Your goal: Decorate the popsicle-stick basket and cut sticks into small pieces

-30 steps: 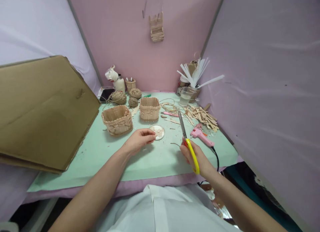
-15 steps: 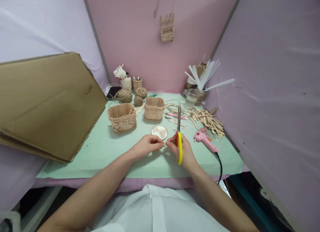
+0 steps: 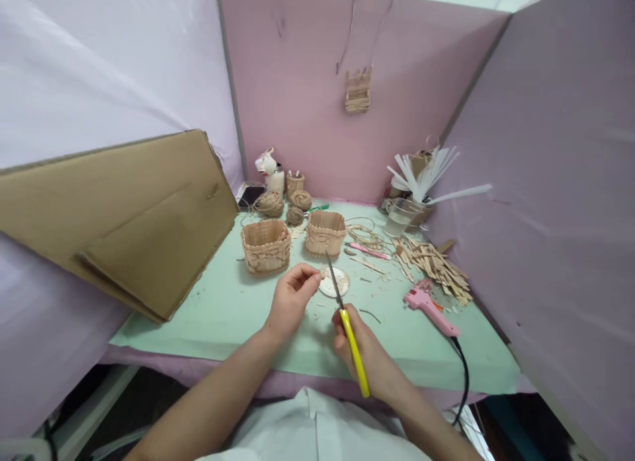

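Note:
My left hand [image 3: 292, 297] is closed in a pinch at the left edge of a round white dish [image 3: 343, 284]. A tiny pale piece seems to show at the fingertips, too small to name. My right hand [image 3: 370, 350] grips a pair of scissors [image 3: 346, 321] with yellow handles, nearer the table's front edge. Its blades point away from me and lean left, passing over the dish in this view; they look shut together. Pale flat bits lie in the dish. Just behind stand two wooden baskets, a left one [image 3: 266, 257] and a right one [image 3: 325, 244].
A pink glue gun [image 3: 431, 309] with a black cord lies at the right, before a pile of wooden strips [image 3: 436, 266]. Balls of twine [image 3: 270, 204], a plastic cup [image 3: 398, 217] and white sticks [image 3: 421, 176] stand behind. A large cardboard sheet [image 3: 163, 229] leans at the left.
My hands have moved apart. The left has gone up to the dish's edge, and the scissors have swung from upright to leaning left. The whole view has shifted.

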{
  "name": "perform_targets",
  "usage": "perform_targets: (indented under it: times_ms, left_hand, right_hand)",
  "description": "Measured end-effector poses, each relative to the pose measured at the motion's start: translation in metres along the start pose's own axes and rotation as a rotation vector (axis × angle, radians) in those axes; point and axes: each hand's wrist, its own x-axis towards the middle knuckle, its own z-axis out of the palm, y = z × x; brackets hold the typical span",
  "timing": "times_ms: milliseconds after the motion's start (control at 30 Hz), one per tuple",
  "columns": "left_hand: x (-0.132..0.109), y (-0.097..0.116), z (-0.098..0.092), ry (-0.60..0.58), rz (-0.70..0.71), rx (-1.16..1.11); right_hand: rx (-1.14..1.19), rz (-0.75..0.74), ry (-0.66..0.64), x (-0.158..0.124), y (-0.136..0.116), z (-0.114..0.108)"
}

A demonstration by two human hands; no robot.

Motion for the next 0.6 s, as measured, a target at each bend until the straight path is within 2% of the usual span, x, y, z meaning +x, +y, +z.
perform_targets:
  times_ms: [200,367,600]
  left_hand:
    - [-0.015,-0.002,0.001,0.058,0.009,-0.007]
    - [-0.017,0.004,0.001,0.065,0.037,0.046]
    - [-0.020,0.007,0.003,0.051,0.028,0.092]
  right_hand:
    - [-0.025,-0.032,-0.008,0.006,-0.005,0.013]
    - [0.007,-0.042,-0.089,0.005,-0.016,0.015]
    - [-0.008,-0.051,-0.072,0.002,-0.029,0.013]
